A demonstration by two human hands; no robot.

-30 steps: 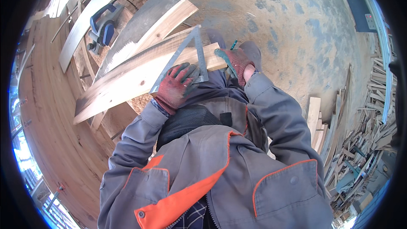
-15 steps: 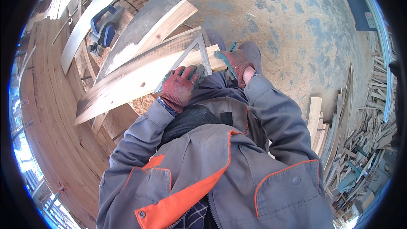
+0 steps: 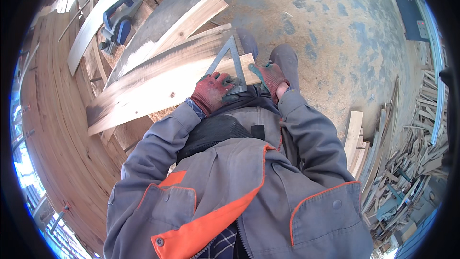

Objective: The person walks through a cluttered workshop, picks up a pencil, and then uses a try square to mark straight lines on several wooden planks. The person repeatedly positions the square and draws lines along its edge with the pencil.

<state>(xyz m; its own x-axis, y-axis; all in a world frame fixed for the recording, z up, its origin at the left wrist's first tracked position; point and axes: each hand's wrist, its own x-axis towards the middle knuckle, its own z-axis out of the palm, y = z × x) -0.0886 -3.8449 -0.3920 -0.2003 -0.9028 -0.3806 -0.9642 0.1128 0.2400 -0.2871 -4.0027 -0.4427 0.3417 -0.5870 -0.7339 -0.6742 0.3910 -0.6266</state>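
Note:
A metal triangle square [image 3: 235, 60] lies on a pale wooden board [image 3: 153, 91] with dark streaks along its far edge. My left hand [image 3: 212, 92], in a red and dark green work glove, is closed on the near edge of the square. At the board's right end is my right hand [image 3: 272, 77], gloved the same way, its fingers curled by the corner. The hand itself hides what, if anything, those fingers hold. The board slants across, its right end above my legs.
Behind the board lie another plank [image 3: 191, 21] and a blue and grey electric planer [image 3: 116, 26]. Wide planks [image 3: 62, 129] fill the left side. Wood strips [image 3: 354, 136] and a scrap pile [image 3: 407, 168] lie at the right. Sawdust covers the floor [image 3: 326, 33].
My left hand and the square have shifted right along the board, nearer its end. The thin teal stick that showed above my right hand is no longer visible.

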